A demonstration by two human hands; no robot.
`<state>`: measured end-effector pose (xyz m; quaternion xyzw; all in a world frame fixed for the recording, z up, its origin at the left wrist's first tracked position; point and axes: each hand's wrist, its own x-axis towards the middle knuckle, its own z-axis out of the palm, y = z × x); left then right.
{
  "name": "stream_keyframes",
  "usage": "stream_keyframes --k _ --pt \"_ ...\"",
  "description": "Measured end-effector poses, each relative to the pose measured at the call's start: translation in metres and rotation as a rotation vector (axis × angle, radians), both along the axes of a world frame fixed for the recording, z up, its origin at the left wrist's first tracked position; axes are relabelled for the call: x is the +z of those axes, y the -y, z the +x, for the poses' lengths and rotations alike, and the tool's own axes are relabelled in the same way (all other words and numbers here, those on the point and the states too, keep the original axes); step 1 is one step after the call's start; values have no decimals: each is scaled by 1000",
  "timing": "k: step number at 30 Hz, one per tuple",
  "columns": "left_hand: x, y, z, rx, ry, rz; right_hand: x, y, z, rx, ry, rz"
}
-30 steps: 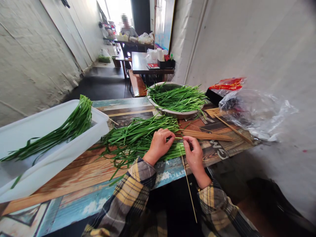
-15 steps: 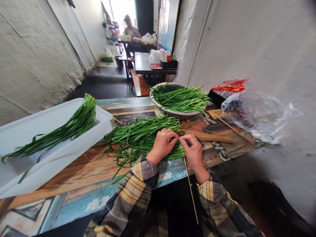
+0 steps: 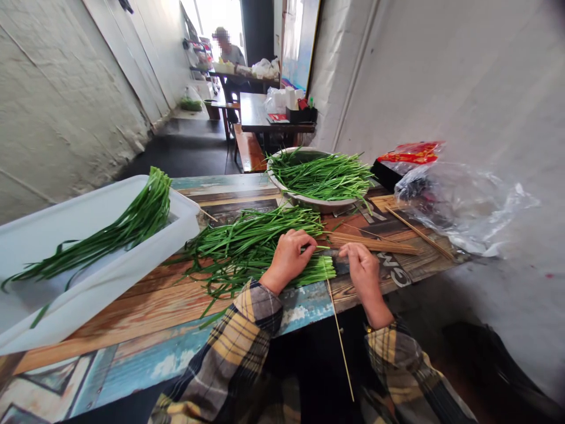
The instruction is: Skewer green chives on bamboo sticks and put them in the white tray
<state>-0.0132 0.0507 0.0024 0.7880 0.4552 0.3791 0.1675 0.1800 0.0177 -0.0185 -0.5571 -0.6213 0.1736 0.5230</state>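
A loose heap of green chives [image 3: 247, 238] lies on the wooden table [image 3: 145, 306] in front of me. My left hand [image 3: 289, 256] is curled with its fingers pressed down on the cut ends of the chives. My right hand [image 3: 362, 268] rests just right of those ends, fingers bent together; whether it pinches anything I cannot see. A thin bamboo skewer [image 3: 339, 341] runs through the chive ends and sticks out over the table's near edge toward me. A bundle of bamboo skewers [image 3: 375, 242] lies just beyond my right hand.
A white plastic tub [image 3: 88, 259] at the left holds a bunch of chives [image 3: 119, 232]. A metal bowl [image 3: 309, 201] of chives stands behind the heap. A clear plastic bag [image 3: 463, 200] and a red packet [image 3: 408, 153] lie right. Far back a person sits at other tables [image 3: 260, 115].
My right hand has moved to the right, away from my left hand and off the chive ends. The left hand stays on the chives; the skewer remains stuck through them.
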Motion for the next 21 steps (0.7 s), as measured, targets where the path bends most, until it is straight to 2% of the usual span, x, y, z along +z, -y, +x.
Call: stream_keyframes --k 4,9,11,14,18,21 --pt "-1 0 0 0 14 13 -1 3 9 21 159 19" --pt "0 -1 -1 -3 31 27 -4 8 22 -131 197 50" --pt "0 -1 -1 -1 33 29 -2 10 27 -149 215 77" --pt "-1 -1 -1 7 41 34 -1 13 27 -108 220 41" --pt "-2 -1 -1 13 47 37 -7 14 15 22 162 -154" --pt "-2 -1 -2 7 41 43 -11 16 2 124 229 -232"
